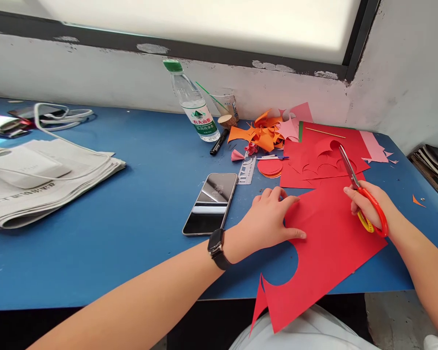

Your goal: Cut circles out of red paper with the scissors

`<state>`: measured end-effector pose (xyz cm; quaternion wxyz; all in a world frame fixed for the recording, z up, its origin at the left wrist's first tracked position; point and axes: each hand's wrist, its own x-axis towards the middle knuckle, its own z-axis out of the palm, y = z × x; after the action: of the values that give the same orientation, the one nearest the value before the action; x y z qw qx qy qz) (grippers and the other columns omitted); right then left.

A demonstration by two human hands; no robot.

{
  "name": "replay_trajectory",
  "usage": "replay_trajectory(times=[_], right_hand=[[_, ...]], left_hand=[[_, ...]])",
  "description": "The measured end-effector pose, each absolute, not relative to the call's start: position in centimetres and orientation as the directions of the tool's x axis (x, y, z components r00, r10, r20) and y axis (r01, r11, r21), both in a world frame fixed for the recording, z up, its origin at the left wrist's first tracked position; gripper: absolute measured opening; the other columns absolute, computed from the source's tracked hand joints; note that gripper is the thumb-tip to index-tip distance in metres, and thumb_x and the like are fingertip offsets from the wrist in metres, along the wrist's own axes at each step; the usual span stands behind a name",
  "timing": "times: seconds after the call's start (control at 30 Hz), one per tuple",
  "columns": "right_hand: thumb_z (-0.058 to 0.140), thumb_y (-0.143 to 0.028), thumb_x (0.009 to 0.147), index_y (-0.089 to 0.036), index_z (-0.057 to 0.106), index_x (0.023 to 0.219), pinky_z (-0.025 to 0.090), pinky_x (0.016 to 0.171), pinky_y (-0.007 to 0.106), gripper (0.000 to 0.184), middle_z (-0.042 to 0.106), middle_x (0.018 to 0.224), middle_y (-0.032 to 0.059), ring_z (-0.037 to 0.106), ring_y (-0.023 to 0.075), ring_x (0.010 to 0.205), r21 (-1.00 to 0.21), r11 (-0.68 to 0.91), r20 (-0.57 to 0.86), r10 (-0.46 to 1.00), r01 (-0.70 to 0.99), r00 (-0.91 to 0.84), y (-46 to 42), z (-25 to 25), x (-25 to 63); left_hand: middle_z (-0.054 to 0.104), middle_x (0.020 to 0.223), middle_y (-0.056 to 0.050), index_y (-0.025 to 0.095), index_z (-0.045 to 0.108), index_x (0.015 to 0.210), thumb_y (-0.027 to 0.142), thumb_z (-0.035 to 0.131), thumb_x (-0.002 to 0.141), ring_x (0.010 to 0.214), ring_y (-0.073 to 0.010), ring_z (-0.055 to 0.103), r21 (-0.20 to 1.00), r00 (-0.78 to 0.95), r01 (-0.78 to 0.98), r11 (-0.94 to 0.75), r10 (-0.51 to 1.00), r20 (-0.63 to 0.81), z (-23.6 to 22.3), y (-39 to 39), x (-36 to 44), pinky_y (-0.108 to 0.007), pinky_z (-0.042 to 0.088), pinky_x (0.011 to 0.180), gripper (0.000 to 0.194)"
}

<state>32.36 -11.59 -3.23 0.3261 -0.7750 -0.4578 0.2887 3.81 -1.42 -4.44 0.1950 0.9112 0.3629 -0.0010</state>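
Scissors (373, 210) with red and yellow handles sit in our right hand's grip (365, 204), closed around them, blades pointing away from us. Our left hand (272, 216) spreads its fingers, thumb apart, resting on the notched red sheet (324, 243), which lies between both grips and overhangs the tabletop (149, 194) edge. Beyond the left grip, a phone (210, 204) lies near.

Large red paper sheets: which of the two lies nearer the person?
The front red sheet, with a rounded notch beside the left bare hand; the rear red sheet carries a thin tan stick.
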Motion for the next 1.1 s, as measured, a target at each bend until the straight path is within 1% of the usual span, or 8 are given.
replay_trajectory(times=[0.1, 0.27, 0.37, 0.43, 0.53, 0.73, 0.93, 1.1], right_hand=[[0.069, -0.074, 0.097, -0.026, 0.065, 0.098, 0.047, 0.06, 0.036, 0.048, 0.074, 0.065, 0.0024, 0.068, 0.0262, 0.063, -0.779, -0.335, -0.114, 0.907, 0.531, 0.405, -11.3, -3.3, 32.4], [0.074, -0.065, 0.097, -0.025, 0.065, 0.099, 0.054, 0.076, 0.041, 0.042, 0.072, 0.065, 0.001, 0.075, 0.0287, 0.073, -0.843, -0.205, -0.053, 0.952, 0.498, 0.302, -10.6, -3.3, 33.3], [0.074, -0.061, 0.099, -0.024, 0.064, 0.102, 0.057, 0.082, 0.042, 0.039, 0.069, 0.064, -0.0014, 0.076, 0.0282, 0.073, -0.893, -0.127, -0.036, 0.976, 0.431, 0.213, -10.0, -3.4, 34.4], [0.074, -0.061, 0.1, -0.024, 0.064, 0.104, 0.059, 0.08, 0.041, 0.039, 0.067, 0.066, -0.0025, 0.074, 0.0265, 0.07, -0.927, -0.098, -0.045, 0.987, 0.361, 0.152, -9.6, -3.5, 35.1], [0.076, -0.064, 0.097, -0.023, 0.064, 0.106, 0.059, 0.069, 0.039, 0.043, 0.064, 0.066, -0.0039, 0.068, 0.0235, 0.063, -0.966, -0.073, -0.053, 0.995, 0.247, 0.088, -9.0, -3.9, 35.9], [0.081, -0.065, 0.093, -0.024, 0.063, 0.105, 0.056, 0.059, 0.036, 0.046, 0.06, 0.061, -0.0049, 0.06, 0.0204, 0.056, -0.995, -0.005, 0.002, 0.998, 0.103, 0.067, -8.2, -5.4, 36.0], [0.084, -0.057, 0.092, -0.024, 0.066, 0.106, 0.056, 0.058, 0.035, 0.04, 0.063, 0.061, -0.0047, 0.06, 0.0196, 0.055, -0.995, 0.061, 0.064, 0.997, 0.074, 0.043, -7.2, -6.0, 36.4], [0.084, -0.051, 0.092, -0.024, 0.067, 0.105, 0.053, 0.055, 0.034, 0.035, 0.06, 0.058, -0.0062, 0.057, 0.0189, 0.052, -0.993, 0.08, 0.078, 0.997, 0.092, -0.023, -6.4, -5.6, 36.2]], left_hand=[[0.06, 0.148, -0.02, 0.028, 0.063, 0.16, 0.076, 0.096, 0.074, 0.134, -0.0462, 0.057, 0.375, 0.796, 0.592, -0.713, 0.591, -0.133, -4.4, -1.4, 3.7, -0.063, 0.05, 0.113, 0.103], [0.059, 0.15, -0.02, 0.027, 0.067, 0.155, 0.063, 0.101, 0.076, 0.136, -0.0428, 0.058, 0.416, 0.885, 0.451, -0.79, 0.457, -0.091, -4.6, -1.1, 3.6, -0.061, 0.049, 0.117, 0.094], [0.059, 0.151, -0.02, 0.028, 0.067, 0.155, 0.059, 0.102, 0.077, 0.137, -0.0416, 0.057, 0.442, 0.896, 0.426, -0.79, 0.437, -0.082, -4.7, -1.0, 3.6, -0.059, 0.05, 0.118, 0.091], [0.06, 0.15, -0.019, 0.028, 0.067, 0.154, 0.058, 0.101, 0.079, 0.137, -0.0416, 0.058, 0.442, 0.898, 0.421, -0.792, 0.431, -0.084, -4.7, -1.1, 3.6, -0.06, 0.05, 0.117, 0.088], [0.062, 0.148, -0.019, 0.026, 0.068, 0.153, 0.058, 0.1, 0.081, 0.134, -0.042, 0.059, 0.427, 0.904, 0.414, -0.804, 0.419, -0.087, -4.7, -1.2, 3.8, -0.06, 0.051, 0.115, 0.084], [0.063, 0.146, -0.019, 0.025, 0.07, 0.148, 0.053, 0.096, 0.088, 0.131, -0.0413, 0.06, 0.442, 0.911, 0.392, -0.807, 0.407, -0.065, -4.8, -1.1, 3.9, -0.058, 0.053, 0.111, 0.071], [0.065, 0.139, -0.017, 0.023, 0.073, 0.143, 0.049, 0.095, 0.089, 0.125, -0.0403, 0.062, 0.462, 0.914, 0.378, -0.802, 0.402, -0.049, -5.1, -0.7, 4.0, -0.058, 0.054, 0.106, 0.063], [0.064, 0.14, -0.017, 0.023, 0.074, 0.14, 0.048, 0.095, 0.089, 0.126, -0.04, 0.062, 0.483, 0.911, 0.375, -0.791, 0.41, -0.037, -5.2, -0.7, 4.1, -0.058, 0.053, 0.11, 0.061]])
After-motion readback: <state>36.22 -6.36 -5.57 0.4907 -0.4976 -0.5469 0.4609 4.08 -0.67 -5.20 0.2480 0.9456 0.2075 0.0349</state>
